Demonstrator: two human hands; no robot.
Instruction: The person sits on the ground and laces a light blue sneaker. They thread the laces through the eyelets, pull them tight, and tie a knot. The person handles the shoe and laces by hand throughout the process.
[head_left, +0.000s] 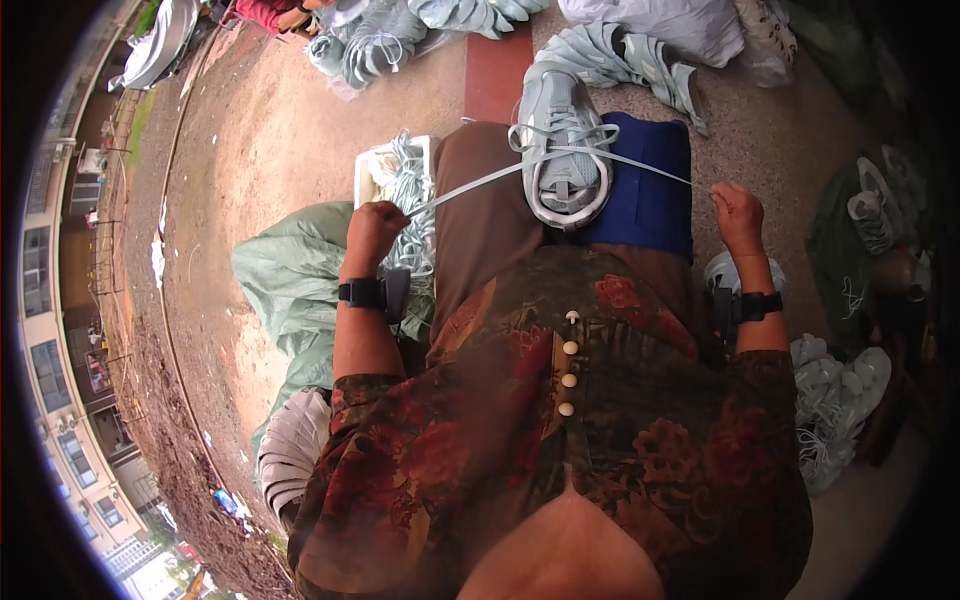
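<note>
A pale grey-green sneaker [563, 150] rests on my lap, between my brown-trousered left thigh and the blue cloth [648, 185] over my right. Its light shoelace [480, 182] is threaded across the upper, and both ends are stretched out sideways. My left hand [376, 232], closed, pinches one lace end beside the white box. Out to the right, past the blue cloth, my right hand [738, 213] is closed on the other end. The lace looks taut on both sides, with loops showing near the shoe's middle.
A white box [364, 172] of bundled laces stands left of my thigh, near a green sack [290, 262]. Stacked shoe uppers [640, 62] lie ahead on the ground. More sneakers [840, 395] are heaped at the right. Part of another person in a red sleeve [262, 12] shows at the top left.
</note>
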